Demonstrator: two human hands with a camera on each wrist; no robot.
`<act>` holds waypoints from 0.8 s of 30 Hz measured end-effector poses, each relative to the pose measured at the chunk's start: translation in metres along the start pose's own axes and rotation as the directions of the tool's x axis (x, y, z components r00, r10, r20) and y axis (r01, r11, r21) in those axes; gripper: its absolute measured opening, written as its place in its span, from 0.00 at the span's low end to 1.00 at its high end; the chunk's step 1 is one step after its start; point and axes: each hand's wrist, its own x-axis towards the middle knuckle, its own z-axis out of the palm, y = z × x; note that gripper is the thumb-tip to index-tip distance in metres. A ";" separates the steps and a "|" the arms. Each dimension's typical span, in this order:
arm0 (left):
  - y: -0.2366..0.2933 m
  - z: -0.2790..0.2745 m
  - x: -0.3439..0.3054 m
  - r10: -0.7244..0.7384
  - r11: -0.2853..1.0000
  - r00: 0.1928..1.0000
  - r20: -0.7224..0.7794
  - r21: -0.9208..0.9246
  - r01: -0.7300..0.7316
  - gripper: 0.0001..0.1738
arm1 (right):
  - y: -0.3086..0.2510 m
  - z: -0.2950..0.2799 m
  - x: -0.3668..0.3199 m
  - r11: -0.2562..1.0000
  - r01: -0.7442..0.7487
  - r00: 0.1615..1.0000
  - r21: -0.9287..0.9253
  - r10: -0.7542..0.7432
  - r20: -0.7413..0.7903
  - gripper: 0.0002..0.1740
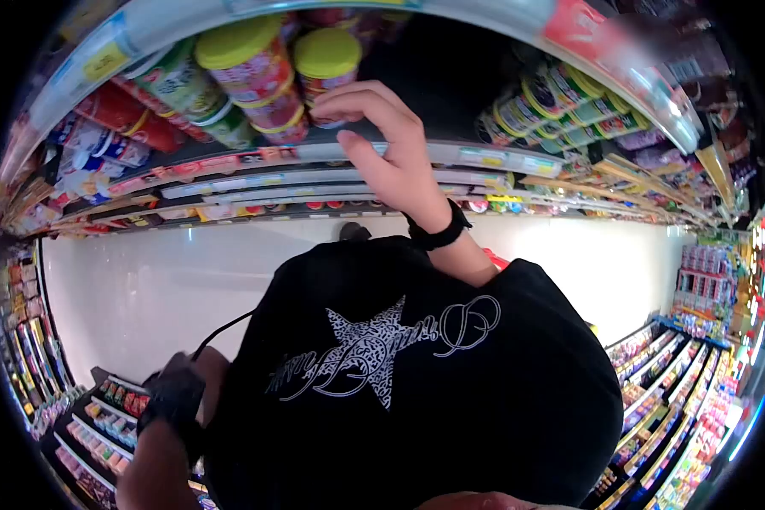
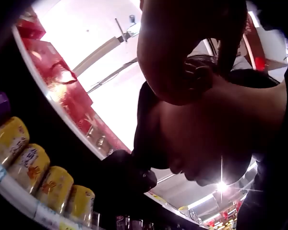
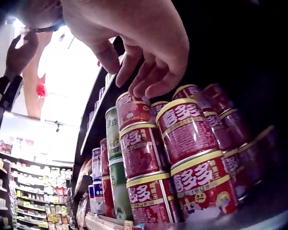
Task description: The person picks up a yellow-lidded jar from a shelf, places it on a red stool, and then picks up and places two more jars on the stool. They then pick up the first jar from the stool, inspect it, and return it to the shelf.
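My right hand (image 1: 387,144) reaches to the shelf, its fingers bent loosely beside a yellow-lidded can (image 1: 327,55). In the right wrist view the right hand (image 3: 134,43) hangs over stacked red cans (image 3: 187,132), fingertips right at the rim of a top can (image 3: 133,109); nothing is pinched between finger and thumb. My left hand (image 3: 23,53) is raised away from the shelf, thumb apart from the fingers. Seen from the left wrist, the left hand (image 2: 182,57) is a dark shape with loosely curled fingers, near a person's head, and nothing shows in it.
Green cans (image 3: 120,184) stand beside the red stack. Farther right on the shelf lie cans with green labels (image 1: 561,106). A shelf rail with price tags (image 1: 484,157) runs along the front. Yellow containers (image 2: 55,187) line another shelf. Pale floor (image 1: 161,263) and more stocked shelves surround the person.
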 end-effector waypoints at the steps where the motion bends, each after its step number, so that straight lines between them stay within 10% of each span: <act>1: -0.024 -0.011 -0.024 0.008 0.996 1.000 -0.016 -0.090 -0.010 0.20 | 0.000 0.005 0.005 1.000 -0.009 1.000 0.008 0.009 -0.014 0.17; 9: -0.173 0.018 -0.035 -0.542 0.783 0.684 -0.488 0.000 0.622 0.34 | 0.005 0.025 0.037 0.985 -0.097 0.990 -0.143 0.081 -0.115 0.24; 24: -0.225 0.039 -0.049 -0.424 0.726 0.708 -0.564 0.256 0.639 0.41 | 0.009 0.037 0.056 0.908 -0.069 0.998 -0.413 0.063 -0.030 0.40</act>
